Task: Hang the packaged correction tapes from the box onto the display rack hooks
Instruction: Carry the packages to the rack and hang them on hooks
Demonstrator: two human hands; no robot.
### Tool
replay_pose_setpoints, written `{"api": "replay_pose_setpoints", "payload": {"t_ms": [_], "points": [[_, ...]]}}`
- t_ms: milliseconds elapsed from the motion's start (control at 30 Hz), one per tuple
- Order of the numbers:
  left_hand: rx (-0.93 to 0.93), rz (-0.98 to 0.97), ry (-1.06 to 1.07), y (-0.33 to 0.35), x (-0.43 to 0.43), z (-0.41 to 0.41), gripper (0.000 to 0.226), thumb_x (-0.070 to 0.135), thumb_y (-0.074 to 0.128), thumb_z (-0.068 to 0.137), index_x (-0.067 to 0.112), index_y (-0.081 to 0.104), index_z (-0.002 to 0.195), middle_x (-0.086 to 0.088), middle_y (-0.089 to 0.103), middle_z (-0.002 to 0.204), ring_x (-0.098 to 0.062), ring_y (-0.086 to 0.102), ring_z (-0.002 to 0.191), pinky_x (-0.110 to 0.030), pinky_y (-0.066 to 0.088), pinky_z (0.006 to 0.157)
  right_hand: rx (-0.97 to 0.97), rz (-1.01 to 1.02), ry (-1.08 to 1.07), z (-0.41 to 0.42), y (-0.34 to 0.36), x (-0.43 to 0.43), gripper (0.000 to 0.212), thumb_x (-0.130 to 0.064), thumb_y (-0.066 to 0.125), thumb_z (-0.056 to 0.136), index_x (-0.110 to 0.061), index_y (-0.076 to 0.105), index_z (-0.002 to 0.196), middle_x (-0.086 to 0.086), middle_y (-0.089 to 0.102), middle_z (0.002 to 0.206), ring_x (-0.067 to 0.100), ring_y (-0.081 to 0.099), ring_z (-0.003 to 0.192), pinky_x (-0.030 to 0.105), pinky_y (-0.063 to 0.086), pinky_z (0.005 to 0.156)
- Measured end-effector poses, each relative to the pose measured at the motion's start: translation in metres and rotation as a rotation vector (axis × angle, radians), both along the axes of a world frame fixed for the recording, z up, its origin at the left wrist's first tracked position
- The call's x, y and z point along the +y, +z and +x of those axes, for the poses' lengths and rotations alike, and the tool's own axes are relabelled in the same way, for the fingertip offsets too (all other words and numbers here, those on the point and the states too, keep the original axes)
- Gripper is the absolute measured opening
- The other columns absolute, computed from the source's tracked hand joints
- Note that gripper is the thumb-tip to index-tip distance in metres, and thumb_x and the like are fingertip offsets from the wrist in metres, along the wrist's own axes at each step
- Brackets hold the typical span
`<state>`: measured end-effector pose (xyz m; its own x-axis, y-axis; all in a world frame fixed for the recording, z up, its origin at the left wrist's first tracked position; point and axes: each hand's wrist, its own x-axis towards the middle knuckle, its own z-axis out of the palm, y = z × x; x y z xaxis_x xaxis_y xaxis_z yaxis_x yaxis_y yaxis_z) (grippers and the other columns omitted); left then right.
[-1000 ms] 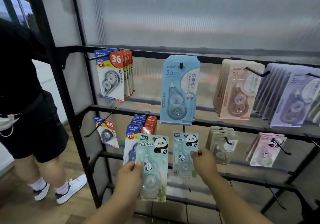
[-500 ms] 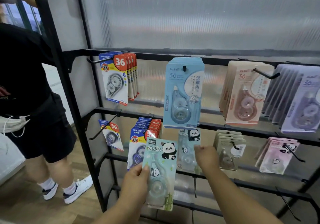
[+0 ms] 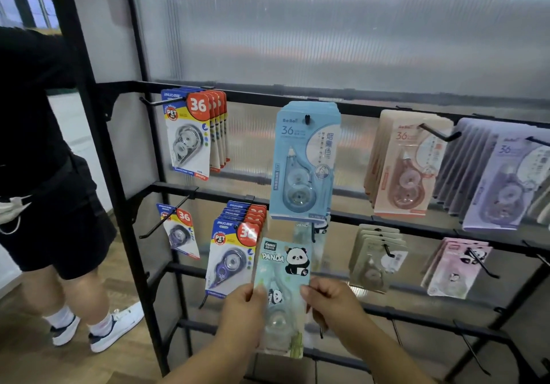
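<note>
you hold one panda pack (image 3: 282, 267) upright in front of the rack (image 3: 208, 193), long axis running top to bottom, hang-hole end uppermost. your left hand (image 3: 244, 309) pinches its left edge and your right hand (image 3: 333, 303) pinches its right edge at about the same height. both sets of fingers grasp the card around its middle, and the top half stands free above them. the hook (image 3: 313, 236) you want sits above and a little right of the card's top edge, further back toward the rack, just under the big blue pack (image 3: 303, 160). your right hand is the nearer one to it. as i judge it, the move is up, right and forward until the hole meets the hook tip.

counted: one panda pack in your hands. one hung panda pack (image 3: 320, 229) is on that hook, though the blue pack covers most of it, so there may be more behind. one lone red-and-blue pack (image 3: 180, 232) hangs on the lower left hook. the box is not in view.
</note>
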<state>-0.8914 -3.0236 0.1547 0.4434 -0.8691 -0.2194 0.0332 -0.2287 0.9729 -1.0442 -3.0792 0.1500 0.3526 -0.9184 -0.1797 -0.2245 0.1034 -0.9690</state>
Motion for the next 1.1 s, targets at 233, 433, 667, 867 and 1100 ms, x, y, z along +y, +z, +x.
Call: {"api": "replay_pose_setpoints", "payload": {"t_ms": [233, 433, 667, 867, 1100], "points": [[0.032, 0.051, 0.016, -0.003, -0.004, 0.008, 0.015, 0.01, 0.051, 0.095, 0.009, 0.062, 0.085, -0.006, 0.06, 0.074, -0.017, 0.049, 0.066, -0.026, 0.035, 0.056, 0.227, -0.134, -0.376, -0.014, -0.023, -0.051, 0.03, -0.019, 0.053, 0.096, -0.01, 0.05, 0.068, 0.013, 0.055, 0.066, 0.023, 0.051, 0.061, 0.041, 0.05, 0.062], [0.06, 0.078, 0.044, 0.002, 0.008, 0.022, 0.019, 0.004, 0.051, 0.094, 0.004, 0.061, 0.078, -0.009, 0.058, 0.065, -0.016, 0.044, 0.055, -0.026, 0.033, 0.051, 0.411, -0.287, -0.352, -0.007, -0.034, -0.055, 0.036, -0.018, 0.054, 0.095, -0.012, 0.044, 0.061, 0.008, 0.051, 0.06, 0.024, 0.051, 0.058, 0.031, 0.044, 0.058], [0.09, 0.059, 0.114, 0.01, 0.018, 0.029, 0.027, -0.003, 0.047, 0.093, 0.003, 0.059, 0.07, -0.006, 0.054, 0.056, -0.013, 0.038, 0.047, -0.017, 0.029, 0.038, 0.375, -0.285, -0.386, -0.003, -0.05, -0.052, 0.035, -0.02, 0.051, 0.097, -0.011, 0.042, 0.065, 0.01, 0.052, 0.064, 0.037, 0.065, 0.074, 0.031, 0.041, 0.057], [0.025, 0.065, 0.117, 0.01, 0.026, 0.034, 0.027, 0.004, 0.049, 0.095, 0.009, 0.062, 0.071, -0.008, 0.056, 0.064, -0.016, 0.043, 0.057, -0.025, 0.033, 0.05, 0.346, -0.263, -0.397, 0.002, -0.05, -0.049, 0.034, -0.021, 0.052, 0.096, -0.01, 0.045, 0.065, 0.009, 0.053, 0.064, 0.033, 0.062, 0.068, 0.042, 0.053, 0.066], [0.046, 0.077, 0.145, 0.008, 0.028, 0.032, 0.025, 0.006, 0.051, 0.095, 0.011, 0.062, 0.073, -0.009, 0.057, 0.067, -0.016, 0.045, 0.059, -0.025, 0.035, 0.051, 0.296, -0.286, -0.454, -0.002, -0.051, -0.048, 0.034, -0.021, 0.051, 0.097, -0.01, 0.044, 0.066, 0.004, 0.048, 0.062, 0.018, 0.043, 0.057, 0.029, 0.034, 0.055]]}}
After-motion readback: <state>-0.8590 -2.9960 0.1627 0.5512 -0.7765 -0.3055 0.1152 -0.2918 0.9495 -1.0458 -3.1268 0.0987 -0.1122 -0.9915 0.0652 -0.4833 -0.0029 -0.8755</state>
